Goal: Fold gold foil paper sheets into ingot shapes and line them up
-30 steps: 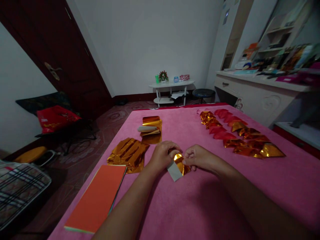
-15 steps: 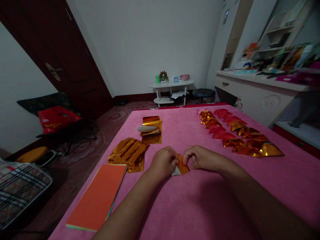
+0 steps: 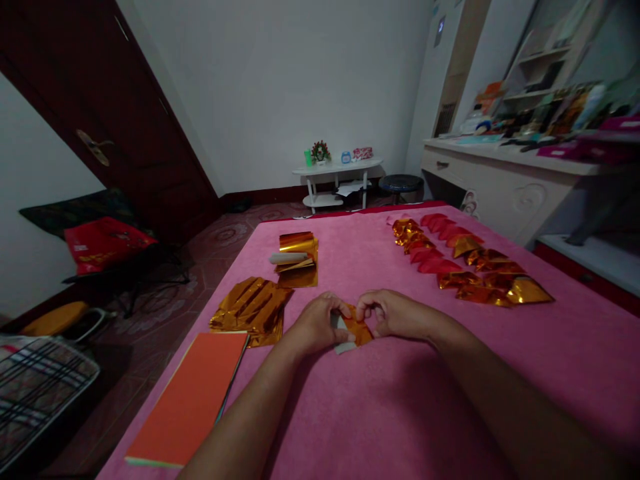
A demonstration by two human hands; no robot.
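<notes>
A small piece of gold foil paper (image 3: 358, 331) with a grey-white underside lies partly folded between my hands, low over the pink cloth. My left hand (image 3: 320, 325) pinches its left side, thumb on top. The fingers of my right hand (image 3: 395, 314) are curled and closed on its right edge. To the left sit a fanned pile of gold foil sheets (image 3: 253, 308) and a stack of paper with an orange sheet (image 3: 193, 393) on top. Rows of folded gold foil pieces (image 3: 487, 287) and red folded pieces (image 3: 434, 265) lie at the right.
Farther back on the pink-covered table (image 3: 350, 247) is a partly rolled bundle of gold foil (image 3: 297, 270). Beyond stand a small white table (image 3: 335, 169) and a round stool (image 3: 401, 182). A white dresser (image 3: 505, 173) is at the right, a chair with a red bag (image 3: 107, 243) at the left.
Both hands still hold the foil paper. The paper's pale side shows more at the left, and my left thumb lies across it. The whole view has shifted slightly.
</notes>
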